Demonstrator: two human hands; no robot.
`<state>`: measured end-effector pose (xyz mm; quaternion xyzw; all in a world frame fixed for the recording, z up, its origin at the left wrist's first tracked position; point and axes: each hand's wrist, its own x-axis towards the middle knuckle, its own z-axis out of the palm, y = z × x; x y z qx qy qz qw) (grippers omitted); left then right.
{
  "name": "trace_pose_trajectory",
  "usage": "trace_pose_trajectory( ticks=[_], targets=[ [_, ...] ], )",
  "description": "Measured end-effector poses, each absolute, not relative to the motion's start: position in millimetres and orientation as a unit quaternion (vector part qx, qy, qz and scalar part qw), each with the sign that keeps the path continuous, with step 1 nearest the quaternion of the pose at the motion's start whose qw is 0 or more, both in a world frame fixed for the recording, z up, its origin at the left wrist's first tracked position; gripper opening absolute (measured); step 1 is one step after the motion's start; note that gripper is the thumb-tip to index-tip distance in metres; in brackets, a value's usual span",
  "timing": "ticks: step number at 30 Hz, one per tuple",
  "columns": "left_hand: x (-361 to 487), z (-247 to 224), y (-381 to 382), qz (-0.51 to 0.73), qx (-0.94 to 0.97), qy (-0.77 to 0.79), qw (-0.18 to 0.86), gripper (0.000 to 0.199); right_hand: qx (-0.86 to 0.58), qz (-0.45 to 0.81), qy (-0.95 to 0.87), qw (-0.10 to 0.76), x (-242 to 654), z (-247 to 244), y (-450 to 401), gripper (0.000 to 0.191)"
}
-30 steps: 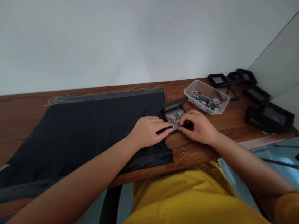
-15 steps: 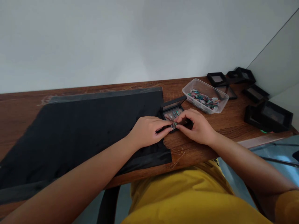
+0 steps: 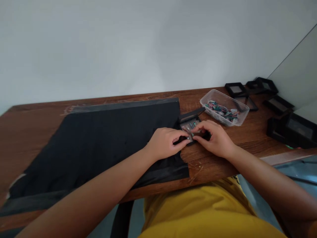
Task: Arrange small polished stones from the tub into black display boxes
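A small black case (image 3: 192,114) with its windowed lid tilted up stands at the right edge of a black cloth sheet (image 3: 119,132). Inside lie several small, shiny, coloured pieces (image 3: 191,125) in a row. My left hand (image 3: 168,142) comes over the case's near left side, thumb and forefinger pinched at its front part. From the other side, my right hand (image 3: 216,137) pinches with thumb and forefinger close to the left fingertips. Whatever is between the fingers is too small and too covered to name.
Behind my right hand sits a clear plastic tub (image 3: 244,118) holding many small coloured pieces (image 3: 221,110). Several black window-lidded cases (image 3: 278,104) are spread and stacked at the table's right end. A pale wall rises behind the wooden table (image 3: 218,165).
The whole view has shifted, so everything appears a little farther right and lower. Both hands stay at the case; a greenish piece at the right fingertips shows less now.
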<state>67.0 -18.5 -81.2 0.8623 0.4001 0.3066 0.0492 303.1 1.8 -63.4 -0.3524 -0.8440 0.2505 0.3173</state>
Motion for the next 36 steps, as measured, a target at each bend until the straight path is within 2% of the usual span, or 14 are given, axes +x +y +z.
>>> trace_pose_trajectory(
  ticks=[6,12,21,27,31,36],
  targets=[
    [67,-83,-18,0.302,0.855,0.419,0.058,0.029,-0.352,0.287,-0.833,0.316,300,-67,4,0.022],
    [68,-79,-18,0.296,0.857,0.416,0.067,0.02,-0.344,0.26,-0.838,0.335,299,-65,-1,0.028],
    [64,-78,-17,0.276,0.864,0.416,0.066,0.016,-0.367,0.215,-0.837,0.345,299,-66,-7,0.023],
    [62,-82,-17,0.28,0.861,0.419,0.068,0.027,-0.368,0.238,-0.842,0.314,304,-63,-2,0.021],
    [60,-85,-14,0.271,0.859,0.427,0.074,0.033,-0.349,0.239,-0.846,0.324,306,-63,2,0.007],
    [60,-82,-14,0.275,0.859,0.426,0.078,0.035,-0.335,0.234,-0.856,0.316,307,-62,1,0.009]
  ],
)
